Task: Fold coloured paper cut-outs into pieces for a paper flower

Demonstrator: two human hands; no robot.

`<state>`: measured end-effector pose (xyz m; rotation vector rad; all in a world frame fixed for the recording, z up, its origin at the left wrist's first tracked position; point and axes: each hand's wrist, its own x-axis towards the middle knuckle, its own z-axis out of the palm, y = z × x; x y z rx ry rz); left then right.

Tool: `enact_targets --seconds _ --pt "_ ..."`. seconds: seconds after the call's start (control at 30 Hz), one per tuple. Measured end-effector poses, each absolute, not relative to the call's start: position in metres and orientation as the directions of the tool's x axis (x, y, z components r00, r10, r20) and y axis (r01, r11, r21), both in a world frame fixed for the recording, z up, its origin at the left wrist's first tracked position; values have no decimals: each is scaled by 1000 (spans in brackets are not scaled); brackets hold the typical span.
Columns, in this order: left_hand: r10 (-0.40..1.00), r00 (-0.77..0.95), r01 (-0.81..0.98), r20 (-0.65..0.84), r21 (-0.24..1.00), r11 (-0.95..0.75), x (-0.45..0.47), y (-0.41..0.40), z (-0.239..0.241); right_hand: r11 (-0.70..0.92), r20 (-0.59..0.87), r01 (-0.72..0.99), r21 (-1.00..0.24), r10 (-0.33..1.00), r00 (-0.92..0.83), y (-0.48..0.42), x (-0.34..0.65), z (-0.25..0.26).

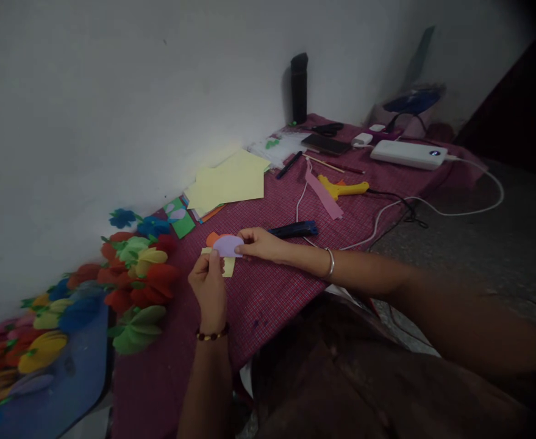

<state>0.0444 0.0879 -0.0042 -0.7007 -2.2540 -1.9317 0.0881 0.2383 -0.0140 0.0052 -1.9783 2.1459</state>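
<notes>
My left hand [210, 286] and my right hand [261, 244] both pinch a small stack of round paper cut-outs [227, 245]. A lilac circle lies on top, with orange and pale yellow pieces peeking out beneath it. The stack hovers just above the maroon checked cloth [268, 292]. A beaded bracelet sits on my left wrist and a metal bangle on my right. A dark blue stapler [295, 230] lies just behind my right hand.
Paper flowers [135, 268] in red, green, yellow and blue pile up at the left by the wall. Yellow sheets [231, 180], a yellow glue gun [343, 188], a pink strip [323, 195], a white power bank [408, 153], cables, a phone and a black bottle [299, 88] lie further back.
</notes>
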Motion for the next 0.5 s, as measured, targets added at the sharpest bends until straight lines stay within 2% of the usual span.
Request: enact_targets --seconds 0.1,0.23,0.37,0.43,0.5 --pt "274 -915 311 297 950 8 42 89 -5 -109 148 -167 -980 164 -975 239 88 -14" --pt "417 -894 86 164 976 -199 40 93 -6 -161 150 -175 -971 153 -977 239 88 -16" --pt "425 -903 -40 70 969 -244 37 95 -7 -235 183 -208 -949 124 -975 241 89 -15" --pt "405 -914 -115 7 954 -276 35 94 -7 -260 233 -260 -930 132 -964 244 91 -11" --pt "408 -912 -172 -38 940 -295 34 93 -8 -204 330 -350 -915 124 -936 247 93 -6"
